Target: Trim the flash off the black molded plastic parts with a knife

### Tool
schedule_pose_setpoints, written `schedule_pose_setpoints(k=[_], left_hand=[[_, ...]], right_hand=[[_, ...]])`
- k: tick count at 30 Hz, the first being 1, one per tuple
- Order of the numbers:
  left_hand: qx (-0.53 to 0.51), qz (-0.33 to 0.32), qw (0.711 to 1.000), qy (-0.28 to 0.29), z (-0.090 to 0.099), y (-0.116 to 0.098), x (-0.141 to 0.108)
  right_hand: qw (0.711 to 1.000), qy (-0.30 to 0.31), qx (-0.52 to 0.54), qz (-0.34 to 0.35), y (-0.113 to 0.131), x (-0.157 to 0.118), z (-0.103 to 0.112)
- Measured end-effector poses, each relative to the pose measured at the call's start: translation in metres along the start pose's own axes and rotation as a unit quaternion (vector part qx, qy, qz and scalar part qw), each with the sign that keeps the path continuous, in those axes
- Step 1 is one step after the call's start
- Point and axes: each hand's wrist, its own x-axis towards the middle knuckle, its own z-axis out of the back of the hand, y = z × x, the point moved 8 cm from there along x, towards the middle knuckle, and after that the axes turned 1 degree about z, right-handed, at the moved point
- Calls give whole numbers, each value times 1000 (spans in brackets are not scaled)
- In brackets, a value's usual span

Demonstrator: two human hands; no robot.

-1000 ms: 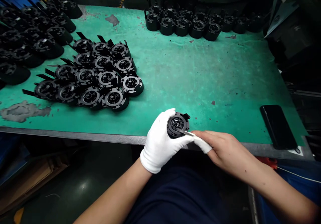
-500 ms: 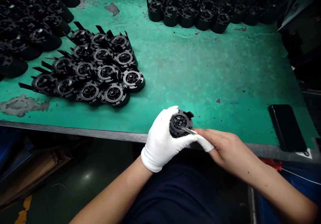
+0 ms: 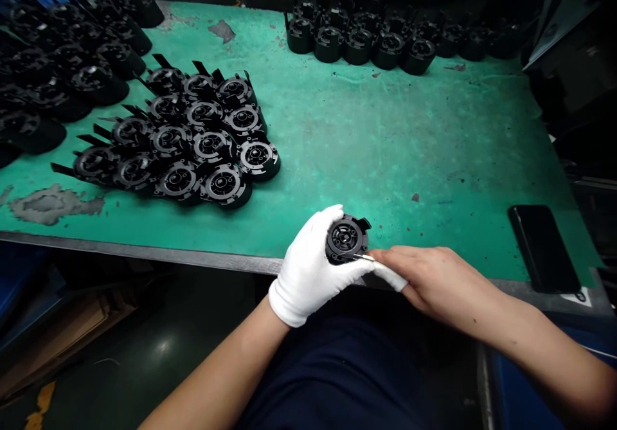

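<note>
My left hand point(image 3: 308, 266), in a white glove, is closed round a round black plastic housing point(image 3: 346, 237) near the table's front edge. The housing's ringed face is turned up, and a small tab sticks out at its upper right. My right hand point(image 3: 429, 272) is bare except for white covering on the thumb. Its fingers are closed on a slim knife point(image 3: 362, 257) with a thin metal blade; the handle is hidden in the hand. The blade lies across the lower rim of the housing, close to my gloved thumb.
Several similar black housings point(image 3: 224, 184) stand grouped on the green table point(image 3: 347, 141) at left, with more at far left and in a back row point(image 3: 359, 44). A black phone point(image 3: 544, 248) lies at the right front edge. Cardboard point(image 3: 72, 333) is below left.
The knife blade has moved from the middle of the housing's face down to its lower rim. My left hand keeps its hold. The camera view has shifted slightly.
</note>
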Motion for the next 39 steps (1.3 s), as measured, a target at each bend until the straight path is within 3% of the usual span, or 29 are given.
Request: schedule_pose_setpoints(k=[3, 7, 9, 14, 19, 24, 33, 39], left_hand=[[-22, -23, 997, 64, 8, 4, 8], [-47, 0, 998, -28, 36, 18, 18], [-23, 12, 999, -35, 33, 18, 18], [22, -8, 999, 26, 7, 6, 18], [16, -4, 999, 42, 7, 8, 21], [21, -11, 999, 37, 6, 8, 22], [41, -2, 999, -13, 4, 5, 19], [64, 17, 993, -100, -1, 3, 10]], right_hand=[[997, -68, 45, 13, -6, -12, 16], [983, -166, 71, -33, -31, -29, 30], [983, -162, 79, -44, -37, -26, 27], [993, -115, 30, -24, -31, 1, 19], [993, -97, -60, 13, -25, 22, 21], [983, -106, -148, -10, -28, 30, 29], [980, -127, -146, -37, -23, 27, 24], [971, -160, -149, -92, -20, 25, 20]])
